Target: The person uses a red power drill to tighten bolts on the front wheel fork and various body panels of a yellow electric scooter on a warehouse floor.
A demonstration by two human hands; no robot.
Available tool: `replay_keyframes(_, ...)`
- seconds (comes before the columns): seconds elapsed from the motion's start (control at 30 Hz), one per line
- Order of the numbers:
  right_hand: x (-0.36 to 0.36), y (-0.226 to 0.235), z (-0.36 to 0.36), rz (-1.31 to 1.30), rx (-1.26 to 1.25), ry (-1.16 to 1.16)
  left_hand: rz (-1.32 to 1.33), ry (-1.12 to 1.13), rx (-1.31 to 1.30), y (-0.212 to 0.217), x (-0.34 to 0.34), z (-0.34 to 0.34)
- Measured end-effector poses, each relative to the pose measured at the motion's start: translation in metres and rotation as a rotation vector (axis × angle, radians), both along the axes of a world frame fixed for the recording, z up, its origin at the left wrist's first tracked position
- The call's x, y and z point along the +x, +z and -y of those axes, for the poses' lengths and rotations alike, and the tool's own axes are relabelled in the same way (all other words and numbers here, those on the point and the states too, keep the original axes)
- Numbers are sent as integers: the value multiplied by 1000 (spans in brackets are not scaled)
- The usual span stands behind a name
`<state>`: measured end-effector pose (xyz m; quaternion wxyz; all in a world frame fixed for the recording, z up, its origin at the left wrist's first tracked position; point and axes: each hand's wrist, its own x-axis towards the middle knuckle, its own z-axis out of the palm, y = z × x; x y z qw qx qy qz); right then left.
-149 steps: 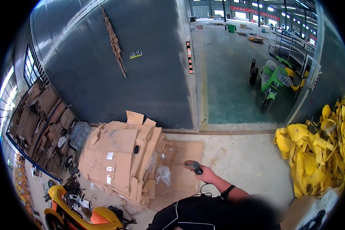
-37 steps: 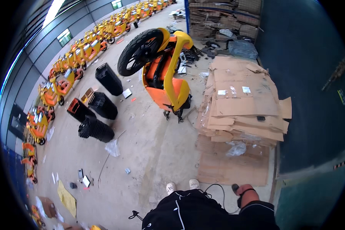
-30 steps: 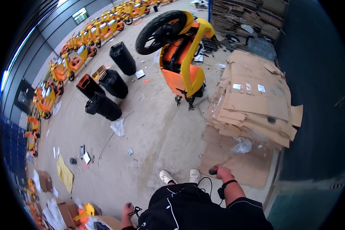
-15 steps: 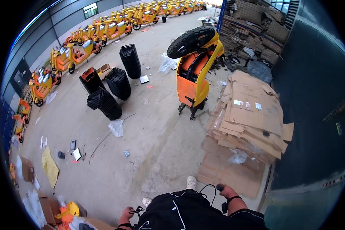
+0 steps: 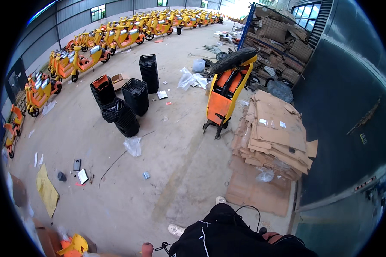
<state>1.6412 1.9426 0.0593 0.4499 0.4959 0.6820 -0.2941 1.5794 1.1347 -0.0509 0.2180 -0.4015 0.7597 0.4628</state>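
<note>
Main change: 5 s ago the view faced the doorway, with the right hand [image 5: 271,237] stretched out over the cardboard; now it faces down the hall, and the doorway's green floor [image 5: 330,236] lies at the near right. Over the last half second the right hand has also drawn back to the body's side, partly behind the dark sleeve [image 5: 294,245].

Right hand: a dark handheld object [image 5: 262,230] shows only as a small end just beside the hand, near right of the torso. Fingers hidden; grip cannot be told. A black cable [image 5: 259,215] loops between the clothing and that hand.

Left hand [image 5: 147,249]: at the near edge, partly cut off, looks curled. Cannot tell whether it holds anything. A dark cord [image 5: 163,246] hangs just right of it.

Implication: the handheld object is now well apart from the cardboard stack [image 5: 275,130]; the nearer cardboard sheet [image 5: 257,192] lies ahead of the right hand, apparently untouched. Farther off, the upended scooter [image 5: 220,108] stands left of the stack, black crates [image 5: 135,95] farther left.
</note>
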Motion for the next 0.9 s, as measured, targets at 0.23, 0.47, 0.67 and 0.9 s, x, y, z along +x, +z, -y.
replay_keyframes(0.23, -167, 96, 29, -187, 177, 503, -88, 152, 33, -3, -30, -32)
replay_keyframes(0.47, -345, 104, 50, -508, 296, 685, -101, 213, 35, 13, -49, -86)
replay_keyframes(0.67, -457, 148, 79, -664, 162, 875, -135, -103, -251, 38, -56, -151)
replay_keyframes(0.9, -512, 130, 41, -1024, 212, 1007, 54, -306, -219, 48, -127, -186)
